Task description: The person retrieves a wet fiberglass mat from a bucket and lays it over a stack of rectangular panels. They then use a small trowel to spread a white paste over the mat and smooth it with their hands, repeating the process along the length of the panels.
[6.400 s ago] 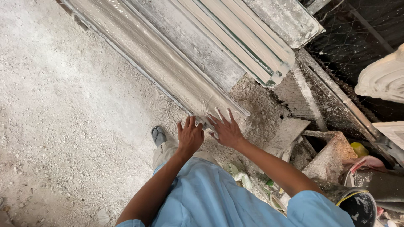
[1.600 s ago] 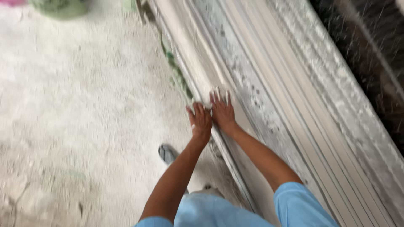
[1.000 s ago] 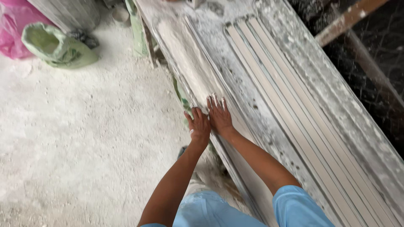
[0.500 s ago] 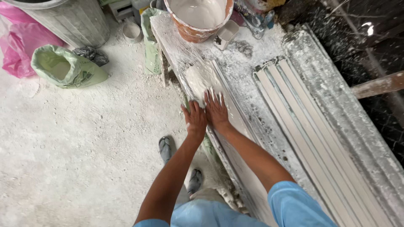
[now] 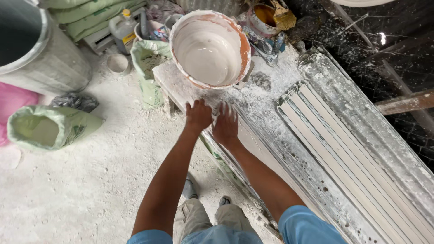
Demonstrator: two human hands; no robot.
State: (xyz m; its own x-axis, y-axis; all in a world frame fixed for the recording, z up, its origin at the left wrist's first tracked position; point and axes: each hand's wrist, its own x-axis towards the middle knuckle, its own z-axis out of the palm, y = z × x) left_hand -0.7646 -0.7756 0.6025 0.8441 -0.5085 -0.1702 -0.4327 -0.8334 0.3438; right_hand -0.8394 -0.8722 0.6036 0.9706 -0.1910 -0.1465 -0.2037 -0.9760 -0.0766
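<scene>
At the near end of the plaster-crusted worktop (image 5: pixel 271 97), your left hand (image 5: pixel 199 115) and right hand (image 5: pixel 225 126), fingers flat and grasping nothing, had slid along the long wet plaster strip (image 5: pixel 253 144) to just below the plaster bucket (image 5: pixel 210 47), suggesting this smoothing pass was ending.

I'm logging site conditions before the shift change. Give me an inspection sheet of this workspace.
Surface: long bench, caked in white plaster.
Job's things: wet plaster strip along the bench's near edge; ribbed white mouldings beside it.
Clutter: plaster-coated bucket at the bench end; open green sacks; grey drum.
Hands: left hand and right hand pressed flat, side by side.
Cables: nothing seen.
Surroundings: dusty floor; dark mesh on the right.
</scene>
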